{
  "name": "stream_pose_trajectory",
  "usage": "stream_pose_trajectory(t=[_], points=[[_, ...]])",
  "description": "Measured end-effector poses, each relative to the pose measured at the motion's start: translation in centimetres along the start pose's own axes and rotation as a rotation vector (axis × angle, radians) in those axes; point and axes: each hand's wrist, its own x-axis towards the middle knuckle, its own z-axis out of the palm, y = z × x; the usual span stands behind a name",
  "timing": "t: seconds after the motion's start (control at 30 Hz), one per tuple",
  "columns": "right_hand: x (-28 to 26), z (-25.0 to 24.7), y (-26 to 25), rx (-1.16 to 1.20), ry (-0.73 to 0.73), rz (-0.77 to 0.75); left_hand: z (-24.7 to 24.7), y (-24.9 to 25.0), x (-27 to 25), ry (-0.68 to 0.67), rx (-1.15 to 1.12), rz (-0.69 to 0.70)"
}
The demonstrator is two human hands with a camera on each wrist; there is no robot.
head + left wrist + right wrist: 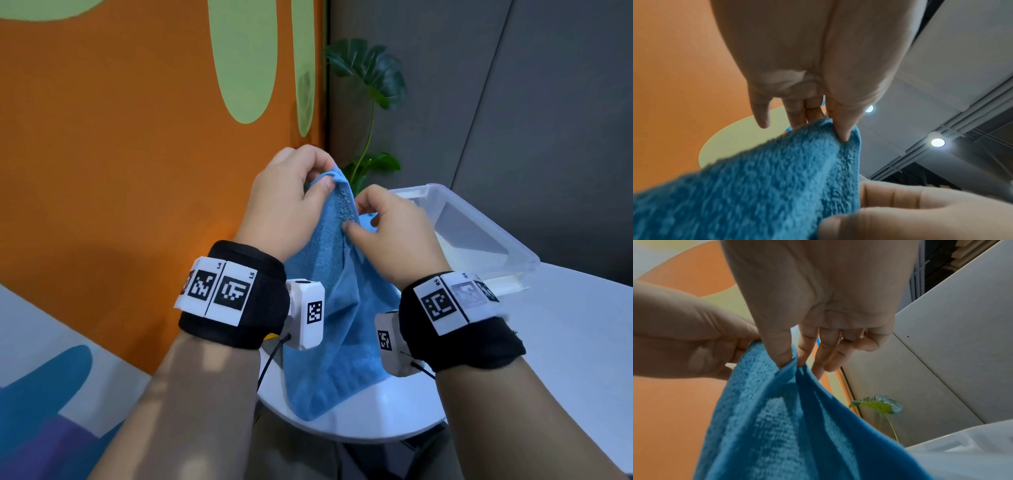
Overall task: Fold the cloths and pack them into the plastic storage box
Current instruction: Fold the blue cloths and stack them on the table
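Observation:
A blue terry cloth (329, 301) hangs in the air above the white round table (370, 411), its lower corner near the table's front. My left hand (291, 202) pinches the cloth's top corner between thumb and fingers (840, 129). My right hand (387, 233) pinches the cloth's edge a little lower and to the right, thumb against forefinger (783, 356). The blue cloth (756, 186) fills the lower part of the left wrist view and the blue cloth (787, 426) that of the right wrist view. The clear plastic storage box (479, 240) stands open behind the right hand.
An orange wall with green shapes (137, 137) rises close on the left. A leafy plant (370, 85) stands behind the box in front of a grey wall (531, 102). The white table stretches on to the right (565, 342).

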Motion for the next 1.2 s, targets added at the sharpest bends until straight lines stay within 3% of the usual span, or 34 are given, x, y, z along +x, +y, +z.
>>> stream_pose_trajectory(t=[0.23,0.57,0.83,1.2], points=[[-0.4,0.8,0.7,-0.229,-0.24,0.13,-0.9,0.0,0.5,0.126,-0.04,-0.007],[0.2,0.8,3.0,-0.38,-0.354,0.285,-3.8,-4.3,1.1,0.392,-0.016,-0.227],[-0.3,0.2,4.5,-0.397,-0.218,0.446,-5.5,-5.7,0.8,0.516,0.013,-0.301],[0.7,-1.2,4.9,-0.33,0.024,0.398,-6.1,-6.8,0.3,0.581,0.031,-0.356]])
